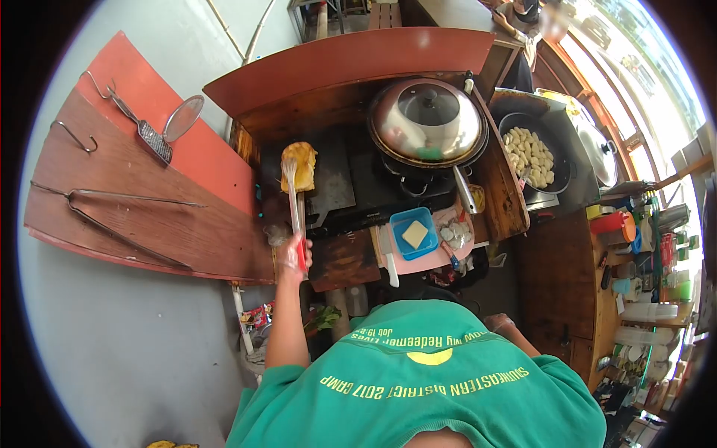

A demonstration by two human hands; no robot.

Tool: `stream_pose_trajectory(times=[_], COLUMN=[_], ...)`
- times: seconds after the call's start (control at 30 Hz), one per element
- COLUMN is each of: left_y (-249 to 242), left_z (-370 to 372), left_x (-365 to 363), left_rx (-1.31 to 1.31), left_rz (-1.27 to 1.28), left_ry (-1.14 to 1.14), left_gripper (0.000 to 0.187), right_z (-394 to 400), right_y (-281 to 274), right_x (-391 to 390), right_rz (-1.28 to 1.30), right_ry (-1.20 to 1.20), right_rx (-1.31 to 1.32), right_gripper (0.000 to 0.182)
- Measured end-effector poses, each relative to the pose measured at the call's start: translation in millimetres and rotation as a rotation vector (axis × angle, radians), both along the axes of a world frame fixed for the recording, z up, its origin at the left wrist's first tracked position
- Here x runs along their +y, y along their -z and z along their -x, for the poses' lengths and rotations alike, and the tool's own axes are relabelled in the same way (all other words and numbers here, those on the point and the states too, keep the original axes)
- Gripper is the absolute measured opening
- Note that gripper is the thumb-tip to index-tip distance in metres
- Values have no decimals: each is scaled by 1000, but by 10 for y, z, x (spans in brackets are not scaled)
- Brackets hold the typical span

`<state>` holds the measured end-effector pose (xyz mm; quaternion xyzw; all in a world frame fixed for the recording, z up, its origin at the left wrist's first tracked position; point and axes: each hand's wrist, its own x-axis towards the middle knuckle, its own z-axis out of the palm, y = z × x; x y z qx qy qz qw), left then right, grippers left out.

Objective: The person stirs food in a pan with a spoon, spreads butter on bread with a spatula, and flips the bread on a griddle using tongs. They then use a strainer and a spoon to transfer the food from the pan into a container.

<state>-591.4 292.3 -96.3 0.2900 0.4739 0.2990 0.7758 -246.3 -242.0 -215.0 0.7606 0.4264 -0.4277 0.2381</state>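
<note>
Bread point(303, 154) beyond left fingers point(288, 256), at tips of tongs point(294, 205); left fingers wrapped round handle point(301, 257); right fingers point(499, 322) unclear.

The green shirt point(448, 392) carries yellow lettering, upside down in this view: "SOUTHEASTERN DISTRICT 2017 CAMP", with "My Redeemer Lives" and "Job 19:" further down, the verse number unclear. Small pale lettering on the stove's front edge point(373, 216) is too tiny to read.

So the lidded pan point(428, 122) sits on the stove point(367, 183), bread point(303, 157) off left, knife point(388, 252) left of the tub point(432, 233) out front.
</note>
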Motion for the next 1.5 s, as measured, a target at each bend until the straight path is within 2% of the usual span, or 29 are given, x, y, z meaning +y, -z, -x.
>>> stream_pose_trajectory(times=[0.03,0.1,0.2,0.23,0.3,0.33,0.37,0.4,0.43,0.47,0.5,0.53,0.6,0.63,0.67,0.73,0.8,0.97,1.03,1.13,1.17,1.2,1.3,1.37,1.4,1.43,1.5], left_y=[23,33,-50,-85,-144,-201,-190,-168,-150,-479,-470,-469,-536,-556,-543,-503,-515,-706,-788,-872,-960,-1030,-1147,-1163,-1127,-1066,-1052], left_z=[-102,-244,-312,-302,-262,-242,-168,-199,-137,-187,-126,-60,6,50,90,219,324,541,664,865,882,891,903,911,899,872,790], left_x=[173,461,648,662,688,695,759,845,863,727,785,845,892,874,878,916,913,597,393,66,-70,-193,-436,-518,-521,-494,-474], left_rx=[-4,75,152,168,301,378,429,566,796,1026,1223,1223,1327,1523,1528,1545,1582,1733,1818,1940,1983,1991,2006,1537,1541,1466,1410], left_rz=[1,-52,-145,-166,-282,-341,-446,-715,-974,-1233,-1428,-1426,-1771,-1782,-1777,-2025,-2056,-2018,-1860,-1680,-1510,-1501,-1337,-1423,-1419,-1484,-1541], left_ry=[1,23,34,30,53,73,156,160,187,210,241,242,252,304,298,209,174,142,213,193,256,253,242,205,202,228,289], left_gripper=[21,20,18,19,19,18,20,26,28,31,33,33,36,37,37,40,43,51,49,47,46,46,41,35,35,33,32], right_z=[-22,-86,-163,-178,-177,-164,-134,-104,-76,-67,-68,-62,-57,-70,-106,-189,-266,-420,-503,-505,-564,-638,-820,-1023,-993,-1031,-836], right_y=[-30,-94,-62,-30,22,28,-10,-23,-63,-90,-107,-134,-169,-177,-108,-75,-155,-133,-70,-64,160,414,925,1508,1479,1409,389], right_x=[9,33,56,56,8,7,81,96,73,46,19,-21,-154,-196,-284,-391,-442,-385,-322,-150,-203,-268,-359,-557,-499,-467,81], right_rz=[1,-21,-129,-128,-245,-242,-155,-69,-66,-72,-79,-78,-36,-36,-3,29,23,71,66,41,-86,-212,-326,-426,-491,-361,-155], right_ry=[1,-201,-254,-249,-5,7,-6,-22,-17,-4,7,7,30,25,25,15,-179,-250,-257,-377,-301,-222,171,441,539,830,1498], right_rx=[-4,-18,-54,-56,-8,-9,-19,-25,-22,-9,2,2,-12,-15,-22,-27,-4,7,36,2,-5,-11,169,354,442,525,542], right_gripper=[23,20,18,18,18,18,19,20,20,21,21,21,23,23,24,24,26,29,31,26,21,17,14,13,12,12,13])
